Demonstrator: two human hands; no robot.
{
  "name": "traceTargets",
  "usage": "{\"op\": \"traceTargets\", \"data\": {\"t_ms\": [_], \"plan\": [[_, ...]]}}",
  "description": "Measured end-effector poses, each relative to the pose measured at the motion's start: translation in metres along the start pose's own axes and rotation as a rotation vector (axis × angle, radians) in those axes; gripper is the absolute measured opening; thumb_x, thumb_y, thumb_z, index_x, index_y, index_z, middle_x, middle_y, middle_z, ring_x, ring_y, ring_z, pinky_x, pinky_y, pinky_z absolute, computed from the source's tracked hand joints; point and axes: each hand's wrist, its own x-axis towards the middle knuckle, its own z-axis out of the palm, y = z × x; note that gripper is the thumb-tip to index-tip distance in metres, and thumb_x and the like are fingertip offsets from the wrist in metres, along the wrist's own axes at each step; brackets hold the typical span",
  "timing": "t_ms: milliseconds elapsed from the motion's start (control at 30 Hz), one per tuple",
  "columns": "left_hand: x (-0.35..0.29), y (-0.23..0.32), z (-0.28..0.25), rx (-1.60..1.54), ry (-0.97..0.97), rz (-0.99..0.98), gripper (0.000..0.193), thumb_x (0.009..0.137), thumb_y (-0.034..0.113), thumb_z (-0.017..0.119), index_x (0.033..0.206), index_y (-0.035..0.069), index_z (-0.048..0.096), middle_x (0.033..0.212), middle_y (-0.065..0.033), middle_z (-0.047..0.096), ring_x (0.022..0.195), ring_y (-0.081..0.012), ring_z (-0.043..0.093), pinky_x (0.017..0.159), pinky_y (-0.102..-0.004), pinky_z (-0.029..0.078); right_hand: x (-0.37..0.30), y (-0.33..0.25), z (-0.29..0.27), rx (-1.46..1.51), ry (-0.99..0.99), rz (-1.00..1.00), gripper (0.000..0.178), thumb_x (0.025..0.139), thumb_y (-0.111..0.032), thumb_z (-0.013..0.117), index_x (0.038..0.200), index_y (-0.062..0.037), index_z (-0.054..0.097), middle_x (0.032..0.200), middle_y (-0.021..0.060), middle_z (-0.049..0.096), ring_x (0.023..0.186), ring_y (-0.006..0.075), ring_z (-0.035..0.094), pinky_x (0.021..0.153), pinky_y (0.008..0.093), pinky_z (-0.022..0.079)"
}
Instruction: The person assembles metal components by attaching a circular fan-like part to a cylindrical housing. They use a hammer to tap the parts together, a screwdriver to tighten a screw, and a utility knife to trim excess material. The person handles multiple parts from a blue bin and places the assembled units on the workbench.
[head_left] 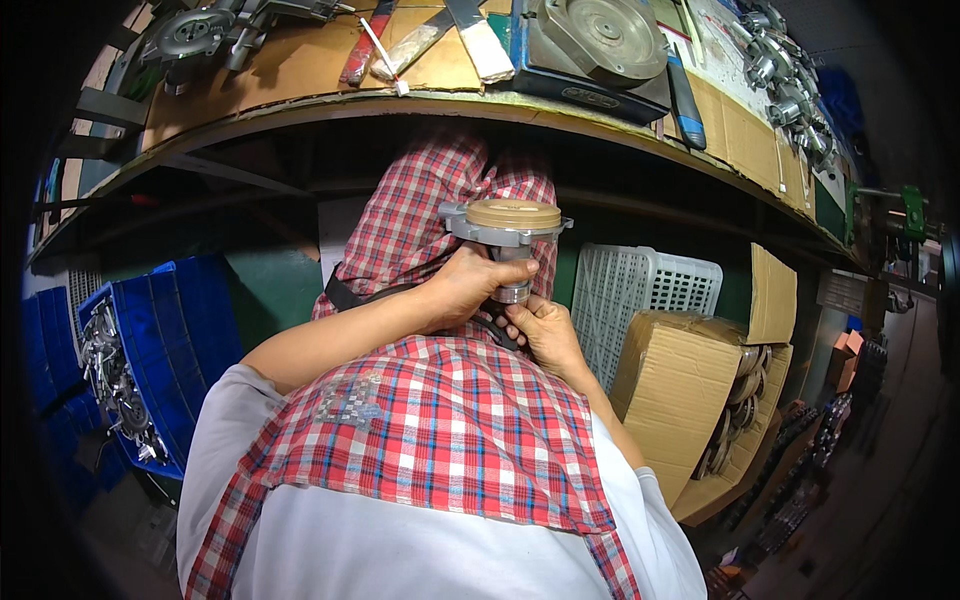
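From where I'm watching, left hand (pixel 462 288) is wrapped shut around the metal part (pixel 508 238), long axis upright, flange above the fist; right hand (pixel 540 330) (closed too) pinches its stem just below.

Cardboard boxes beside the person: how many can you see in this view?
1. An open cardboard box stands on the person's right, below the bench, beside a white plastic crate; stacked metal discs show at its opening. Others may be hidden behind it.

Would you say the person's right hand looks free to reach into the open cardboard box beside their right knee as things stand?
Probably not yet: the right hand is gripping the metal part's stem with the left hand. The cardboard box stands open, unobstructed.
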Motion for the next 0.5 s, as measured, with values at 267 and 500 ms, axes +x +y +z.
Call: {"op": "traceTargets", "data": {"t_ms": [267,500], "plan": [[-0.004,0.001,0.002,-0.035,0.014,0.014,0.042,0.084,0.014,0.074,0.115,-0.002,0.052,0.093,-0.0099,0.061,0.074,-0.0155,0.061,0.062,-0.0288,0.052,-0.005,-0.006,0.000,-0.147,0.023,-0.052,0.021,0.097,-0.016,0.058,0.109,0.0002,0.062,0.091,0.0062,0.067,0.070,0.0068,0.055,0.062,0.0203,0.046],[-0.010,0.019,0.011,0.026,-0.199,0.030,0.053,0.086,0.022,0.071,0.129,0.003,0.048,0.114,-0.0066,0.057,0.102,-0.0153,0.054,0.083,-0.0323,0.048,-0.016,-0.041,0.013,-0.812,0.208,-0.783,0.064,0.091,-0.019,0.059,0.143,0.0036,0.029,0.134,0.0262,0.043,0.122,0.0384,0.048,0.100,0.0447,0.042]]}}
